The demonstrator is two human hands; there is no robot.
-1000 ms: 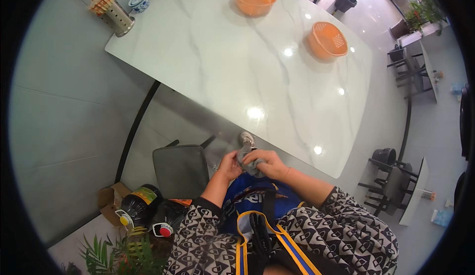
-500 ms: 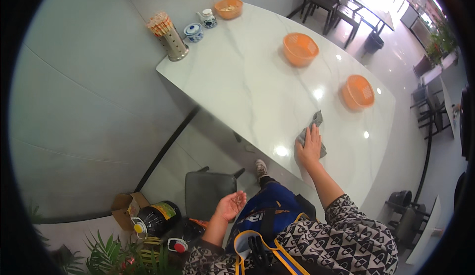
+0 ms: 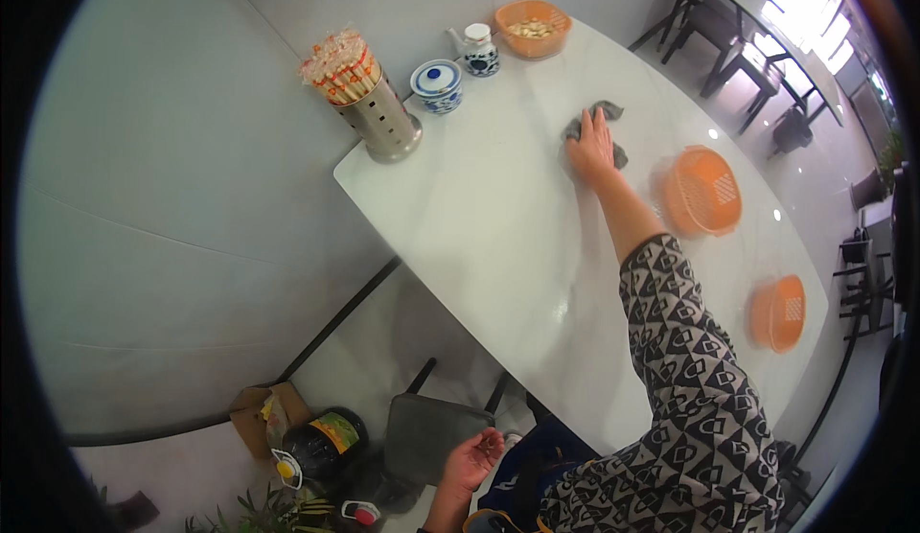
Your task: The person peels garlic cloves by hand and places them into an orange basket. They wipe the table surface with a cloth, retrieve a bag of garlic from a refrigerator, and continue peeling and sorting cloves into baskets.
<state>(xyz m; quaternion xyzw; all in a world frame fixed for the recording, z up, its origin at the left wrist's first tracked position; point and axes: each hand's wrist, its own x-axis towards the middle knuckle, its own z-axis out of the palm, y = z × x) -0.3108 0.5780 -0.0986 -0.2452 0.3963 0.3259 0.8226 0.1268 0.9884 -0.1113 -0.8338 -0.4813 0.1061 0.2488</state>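
My right hand lies over a crumpled grey cloth, pressing it onto the white marbled table. Parts of the cloth stick out beyond the fingertips and beside the palm. To the right of that hand stands an orange plastic basket, and a second orange basket is nearer the right edge of the table. My left hand hangs low in front of the table, palm turned up, fingers loosely curled and apart, with nothing visible in it.
Along the wall stand a metal holder of wrapped chopsticks, a blue-and-white lidded jar, a small teapot and an orange basket with pale pieces. Below are a dark stool, a large dark bottle and a cardboard box.
My right hand has slid the cloth farther across the table, toward the wall side. The view has shifted toward the wall. My left hand stays low, still palm up.
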